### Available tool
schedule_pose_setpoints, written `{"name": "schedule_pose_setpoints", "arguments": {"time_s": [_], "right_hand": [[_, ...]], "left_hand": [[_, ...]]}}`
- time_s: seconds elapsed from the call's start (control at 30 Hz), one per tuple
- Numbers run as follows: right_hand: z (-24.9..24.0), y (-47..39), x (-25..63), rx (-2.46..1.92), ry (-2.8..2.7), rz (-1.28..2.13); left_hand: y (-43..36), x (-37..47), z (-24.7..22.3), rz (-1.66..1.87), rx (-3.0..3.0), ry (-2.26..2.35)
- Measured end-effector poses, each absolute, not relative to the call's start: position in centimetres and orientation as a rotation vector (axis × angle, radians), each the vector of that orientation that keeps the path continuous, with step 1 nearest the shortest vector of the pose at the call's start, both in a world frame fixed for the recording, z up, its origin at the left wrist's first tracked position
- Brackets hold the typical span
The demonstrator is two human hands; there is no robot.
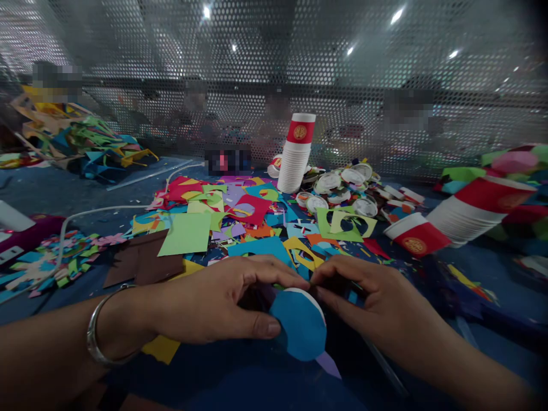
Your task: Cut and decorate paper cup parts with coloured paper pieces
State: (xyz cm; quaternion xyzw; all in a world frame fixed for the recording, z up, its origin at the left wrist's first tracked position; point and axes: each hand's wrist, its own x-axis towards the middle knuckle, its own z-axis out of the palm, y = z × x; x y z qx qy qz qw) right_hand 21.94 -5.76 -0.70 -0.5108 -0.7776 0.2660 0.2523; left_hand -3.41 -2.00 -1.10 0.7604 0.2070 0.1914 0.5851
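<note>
A round piece with a blue paper face [298,326] and a white edge at its upper right is held near the front middle. My left hand [222,297], with a silver bangle at the wrist, grips it between thumb and fingers at its left and top. My right hand [363,291] is closed in a pinch at the upper right of the blue piece; what its fingertips hold is too small to name. A purple paper strip [329,365] sticks out below the round piece.
Coloured paper scraps [248,208] cover the middle. Behind them stands a paper cup stack [295,165], beside a pile of round pieces [338,185]. Another cup stack [464,217] leans at right. Green sheet [186,234], brown paper [141,260] and a white cable [107,210] lie left.
</note>
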Motion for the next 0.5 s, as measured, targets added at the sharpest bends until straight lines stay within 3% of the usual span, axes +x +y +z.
{"name": "schedule_pose_setpoints", "arguments": {"time_s": [0.5], "right_hand": [[-0.69, -5.94, 22.20, -1.279, -2.167, 0.666]], "left_hand": [[-1.88, -3.16, -0.77, 0.345, 1.448, 0.580]]}}
